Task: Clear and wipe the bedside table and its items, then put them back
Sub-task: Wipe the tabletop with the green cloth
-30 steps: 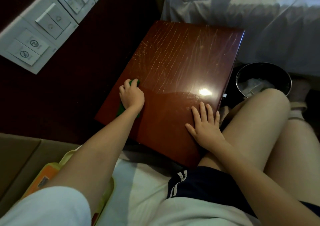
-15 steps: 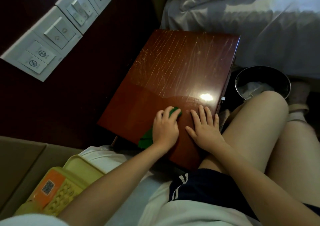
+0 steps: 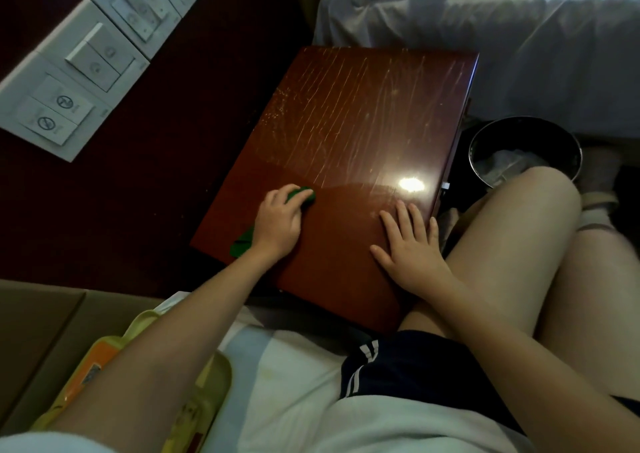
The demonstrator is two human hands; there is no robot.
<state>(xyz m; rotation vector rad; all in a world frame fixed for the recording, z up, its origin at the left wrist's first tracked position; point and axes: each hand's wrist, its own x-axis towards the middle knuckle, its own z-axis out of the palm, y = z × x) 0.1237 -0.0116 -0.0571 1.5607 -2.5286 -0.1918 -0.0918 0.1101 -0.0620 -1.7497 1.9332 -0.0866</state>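
Green cloth (image 3: 242,243) — diagonal, left hand (image 3: 278,225) gripping | right hand (image 3: 412,248) flat on table (image 3: 346,123)

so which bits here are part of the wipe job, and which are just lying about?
Job: table; cloth, gripped by the left hand; right hand, flat on the table.
Lying about: bin; wall switches; bed. Yellow tray by the left arm: cannot tell which.
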